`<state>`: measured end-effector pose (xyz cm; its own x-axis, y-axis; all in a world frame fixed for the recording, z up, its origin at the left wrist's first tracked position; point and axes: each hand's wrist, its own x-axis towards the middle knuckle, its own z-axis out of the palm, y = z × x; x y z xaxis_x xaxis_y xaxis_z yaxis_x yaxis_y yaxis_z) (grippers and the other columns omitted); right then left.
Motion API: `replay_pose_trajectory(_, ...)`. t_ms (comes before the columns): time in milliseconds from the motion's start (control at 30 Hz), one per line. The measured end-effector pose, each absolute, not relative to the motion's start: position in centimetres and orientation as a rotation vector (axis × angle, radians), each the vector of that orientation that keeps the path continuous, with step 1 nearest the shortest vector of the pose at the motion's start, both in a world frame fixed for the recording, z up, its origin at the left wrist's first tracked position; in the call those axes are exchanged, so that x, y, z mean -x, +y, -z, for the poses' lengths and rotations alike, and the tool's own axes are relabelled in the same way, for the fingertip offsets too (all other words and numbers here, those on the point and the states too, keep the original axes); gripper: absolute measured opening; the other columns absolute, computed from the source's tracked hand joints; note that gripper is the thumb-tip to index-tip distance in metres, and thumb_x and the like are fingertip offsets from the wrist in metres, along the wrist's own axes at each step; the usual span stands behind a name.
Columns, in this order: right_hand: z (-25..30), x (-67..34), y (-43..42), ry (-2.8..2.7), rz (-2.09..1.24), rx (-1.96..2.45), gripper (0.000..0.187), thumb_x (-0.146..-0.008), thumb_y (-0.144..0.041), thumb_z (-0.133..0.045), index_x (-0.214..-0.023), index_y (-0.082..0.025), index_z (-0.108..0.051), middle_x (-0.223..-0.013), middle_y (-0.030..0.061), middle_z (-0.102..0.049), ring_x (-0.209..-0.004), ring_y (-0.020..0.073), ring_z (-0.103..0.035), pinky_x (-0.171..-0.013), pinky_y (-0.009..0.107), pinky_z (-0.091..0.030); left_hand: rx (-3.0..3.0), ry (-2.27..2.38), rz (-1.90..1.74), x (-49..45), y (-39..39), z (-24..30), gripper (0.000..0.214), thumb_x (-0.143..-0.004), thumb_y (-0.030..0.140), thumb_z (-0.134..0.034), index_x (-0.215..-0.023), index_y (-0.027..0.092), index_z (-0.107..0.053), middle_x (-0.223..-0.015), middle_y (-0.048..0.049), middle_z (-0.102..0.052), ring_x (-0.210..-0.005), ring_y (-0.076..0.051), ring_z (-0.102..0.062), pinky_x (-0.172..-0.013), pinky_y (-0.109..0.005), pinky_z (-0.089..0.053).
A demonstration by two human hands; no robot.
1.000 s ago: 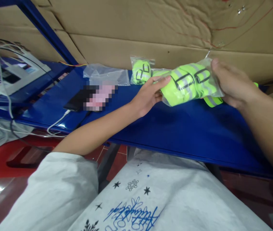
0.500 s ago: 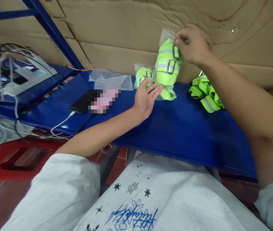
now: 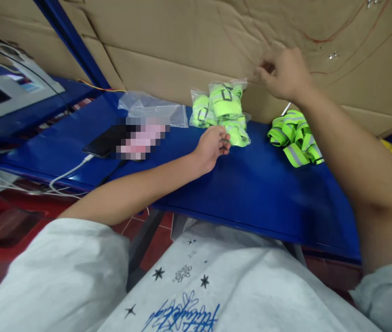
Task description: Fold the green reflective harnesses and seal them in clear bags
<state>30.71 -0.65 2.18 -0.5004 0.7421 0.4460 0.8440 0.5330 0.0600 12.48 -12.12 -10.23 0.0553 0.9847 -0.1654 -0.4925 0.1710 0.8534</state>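
Three clear bags of neon-yellow reflective straps with black buckles are grouped against the cardboard; the upper strap bag (image 3: 226,102) rests on the others, with a smaller strap bag (image 3: 201,110) to its left and a lower strap bag (image 3: 239,131) in front. My left hand (image 3: 211,146) is just in front of this group, fingers loosely curled and apart, with nothing visible in them. Up and to the right of the bags, my right hand (image 3: 286,73) hovers by the cardboard, thumb and fingers slightly parted and empty. Loose reflective straps (image 3: 294,133) lie below my right forearm.
On the blue table (image 3: 251,189) lie empty clear plastic bags (image 3: 154,108), a black phone (image 3: 102,140) with a white cable, and a pink blurred-out item (image 3: 144,138). A cardboard sheet (image 3: 168,41) stands behind. At left are a white device (image 3: 37,76) and a blue post (image 3: 74,44).
My right hand has let go of the strap bag, which has dropped onto the other bags. My left hand's fingers, spread before, are now curled. The view has shifted slightly right.
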Motion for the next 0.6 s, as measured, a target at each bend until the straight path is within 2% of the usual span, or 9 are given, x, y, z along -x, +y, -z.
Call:
replay_pose_trajectory(67, -2.7, -30.7, -0.7, -2.417, 0.391, 1.279, 0.039, -0.105, -0.028, -0.053, -0.119, 0.0, -0.076, -0.113, 0.02, -0.078, -0.107, 0.0237, -0.072, -0.1, 0.038, -0.051, -0.841, 0.868, -1.251, -12.8, -12.6, 10.3, 0.008, -0.085, 0.014, -0.053, -0.09, 0.02, -0.05, -0.069, 0.0044, -0.052, -0.049, -0.008, -0.048, -0.046, -0.019, -0.034)
replay_pose_trajectory(167, -2.8, -28.0, -0.3, -2.5, 0.397, 1.168, 0.04, -0.107, -0.029, -0.051, -0.123, -0.001, -0.075, -0.114, 0.0175, -0.078, -0.105, 0.0214, -0.073, -0.097, 0.035, -0.052, -1.074, 0.86, -1.172, -13.3, -13.4, 10.3, 0.007, -0.084, 0.014, -0.052, -0.087, 0.02, -0.052, -0.064, 0.0058, -0.05, -0.047, -0.007, -0.045, -0.044, -0.019, -0.028)
replay_pose_trajectory(233, -2.4, -24.6, 0.0, -2.615, 0.407, 1.061, 0.04, -0.109, -0.027, -0.048, -0.127, -0.002, -0.073, -0.118, 0.0163, -0.077, -0.108, 0.0213, -0.073, -0.1, 0.036, -0.052, -1.292, 0.816, -1.027, -13.5, -14.0, 10.6, 0.006, -0.086, 0.015, -0.05, -0.084, 0.02, -0.053, -0.06, 0.0066, -0.049, -0.046, -0.007, -0.043, -0.046, -0.019, -0.028)
replay_pose_trajectory(300, -1.1, -20.6, 0.2, -2.763, 0.431, 0.939, 0.037, -0.109, -0.024, -0.048, -0.129, -0.004, -0.071, -0.126, 0.0144, -0.075, -0.119, 0.0227, -0.07, -0.106, 0.037, -0.051, -1.534, 0.714, -0.836, -13.6, -14.7, 11.0, 0.01, -0.087, 0.014, -0.052, -0.081, 0.018, -0.059, -0.06, 0.0053, -0.054, -0.049, -0.007, -0.048, -0.051, -0.02, -0.034)
replay_pose_trajectory(333, -0.1, -18.6, 0.2, -2.841, 0.45, 0.879, 0.035, -0.108, -0.026, -0.051, -0.131, -0.006, -0.07, -0.132, 0.0134, -0.073, -0.126, 0.024, -0.067, -0.109, 0.039, -0.05, -1.69, 0.635, -0.744, -13.6, -15.1, 11.3, 0.012, -0.088, 0.013, -0.054, -0.081, 0.017, -0.062, -0.063, 0.0037, -0.058, -0.053, -0.007, -0.052, -0.056, -0.021, -0.038)
replay_pose_trajectory(400, 2.2, -15.0, 0.0, -2.981, 0.503, 0.805, 0.04, -0.102, -0.032, -0.067, -0.135, -0.01, -0.068, -0.133, 0.0121, -0.072, -0.125, 0.0259, -0.068, -0.11, 0.046, -0.053, -2.064, 0.458, -0.581, -13.6, -15.9, 11.8, 0.013, -0.089, 0.012, -0.056, -0.084, 0.016, -0.068, -0.075, 0.0001, -0.069, -0.066, -0.009, -0.06, -0.065, -0.024, -0.042)
replay_pose_trajectory(467, 4.7, -12.3, -0.5, -3.112, 0.557, 0.779, 0.035, -0.097, -0.032, -0.074, -0.125, -0.011, -0.071, -0.127, 0.0099, -0.073, -0.118, 0.0243, -0.07, -0.108, 0.048, -0.056, -2.437, 0.316, -0.438, -13.5, -16.6, 12.3, 0.016, -0.093, 0.013, -0.055, -0.09, 0.017, -0.07, -0.09, -0.0024, -0.074, -0.077, -0.012, -0.064, -0.067, -0.027, -0.04)
replay_pose_trajectory(600, 7.3, -9.9, -1.1, -3.19, 0.62, 0.743, 0.022, -0.094, -0.01, -0.066, -0.114, -0.006, -0.073, -0.118, 0.0119, -0.077, -0.11, 0.0238, -0.072, -0.1, 0.04, -0.055, -2.751, 0.309, -0.354, -13.3, -17.3, 12.7, 0.02, -0.098, 0.018, -0.051, -0.101, 0.019, -0.071, -0.102, -0.0034, -0.075, -0.086, -0.016, -0.068, -0.065, -0.032, -0.04)
